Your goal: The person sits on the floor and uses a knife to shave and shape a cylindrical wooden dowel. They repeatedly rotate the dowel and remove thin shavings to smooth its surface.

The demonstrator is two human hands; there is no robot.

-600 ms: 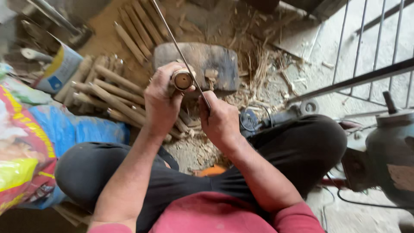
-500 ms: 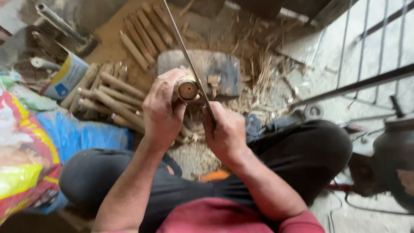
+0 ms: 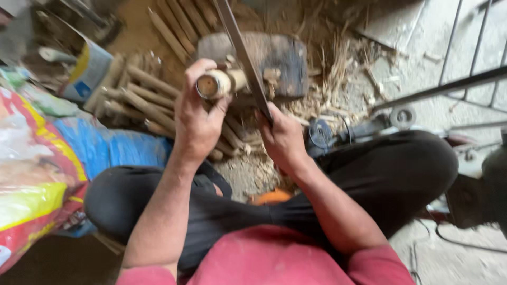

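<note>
My left hand (image 3: pixel 198 119) grips a short bamboo piece (image 3: pixel 217 83), its cut round end facing the camera. My right hand (image 3: pixel 282 138) holds the handle of a long flat metal blade (image 3: pixel 240 47) that runs up and away across the bamboo piece. Both hands hover over a dark wooden chopping block (image 3: pixel 280 60) on the ground in front of my crossed legs in black trousers.
A pile of cut bamboo sticks (image 3: pixel 140 95) lies left of the block, with shavings (image 3: pixel 338 84) to its right. A tin can (image 3: pixel 87 68) and coloured plastic sacks (image 3: pixel 37 174) sit at the left. An angle grinder (image 3: pixel 364 129) and a metal railing (image 3: pixel 443 87) are at the right.
The view has moved closer to the hands. Both hands keep their grip; the bamboo piece and blade have shifted slightly over the block.
</note>
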